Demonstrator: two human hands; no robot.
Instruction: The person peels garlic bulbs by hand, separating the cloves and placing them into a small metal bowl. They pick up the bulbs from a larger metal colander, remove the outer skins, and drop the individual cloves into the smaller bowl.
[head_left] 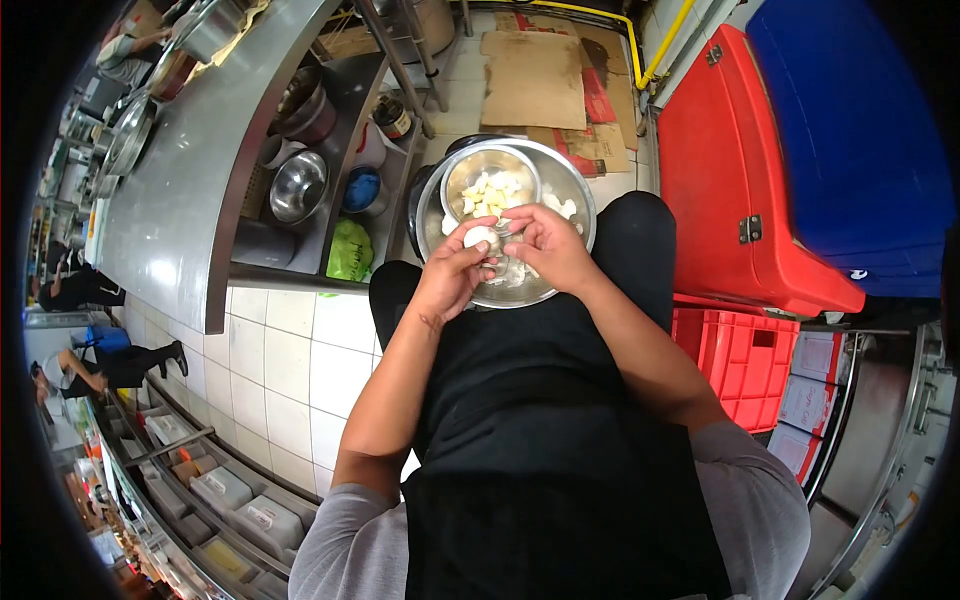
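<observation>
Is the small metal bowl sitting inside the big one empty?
No, the small bowl, set inside the large bowl, holds a heap of pale peeled pieces.

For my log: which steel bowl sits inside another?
The small bowl of pale pieces, inside the large lap bowl, beyond the left hand holding a bulb; the shelf bowl stands alone.

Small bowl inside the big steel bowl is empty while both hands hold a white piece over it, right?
No: head view shows the small bowl holding pale pieces. It does sit in the big steel bowl, with left hand and right hand on the white piece.
</observation>
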